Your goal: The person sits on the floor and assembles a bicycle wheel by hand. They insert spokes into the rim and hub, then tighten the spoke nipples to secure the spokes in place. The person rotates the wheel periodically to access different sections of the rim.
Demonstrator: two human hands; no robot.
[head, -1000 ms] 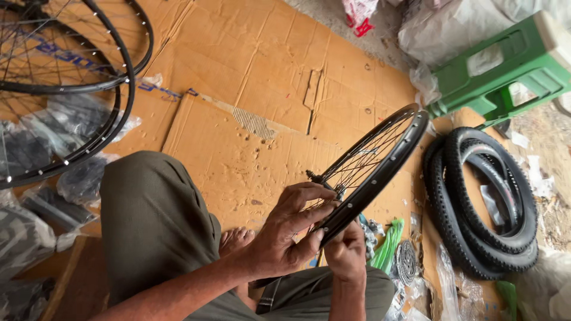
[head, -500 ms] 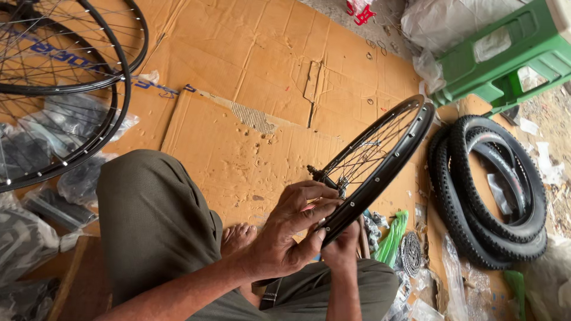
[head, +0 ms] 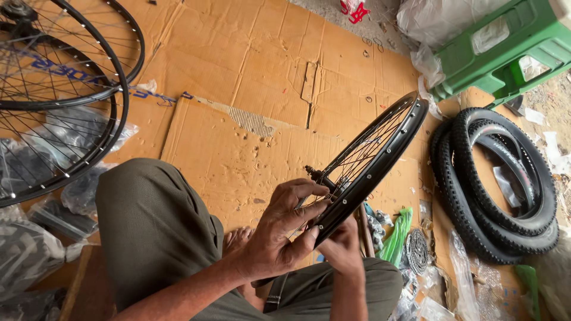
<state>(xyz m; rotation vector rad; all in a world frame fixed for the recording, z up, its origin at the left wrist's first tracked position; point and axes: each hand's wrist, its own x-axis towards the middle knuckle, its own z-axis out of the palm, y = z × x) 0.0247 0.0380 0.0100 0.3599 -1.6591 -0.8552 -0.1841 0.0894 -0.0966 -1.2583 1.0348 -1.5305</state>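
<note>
A black spoked bicycle wheel rim (head: pixel 389 145) stands upright on edge in front of me, its hub axle (head: pixel 315 174) pointing left. My left hand (head: pixel 282 232) wraps the near part of the rim from the left, fingers spread over the spokes and thumb against the rim wall. My right hand (head: pixel 342 246) sits just below and right of the rim's lower edge, fingers curled against it; what it holds is hidden. My knees in olive trousers (head: pixel 148 226) frame the wheel.
Flattened cardboard (head: pixel 250 89) covers the floor. Two more spoked wheels (head: pixel 65 101) lie at the left over plastic bags. Black knobby tyres (head: pixel 496 184) are stacked at the right, a green plastic stool (head: pixel 499 50) behind them. A green-handled tool (head: pixel 397 238) and small parts lie by my right knee.
The view has drifted slightly, shifting the wheel up and right in frame. My left fingers have shifted a little on the rim; my right hand stays under it.
</note>
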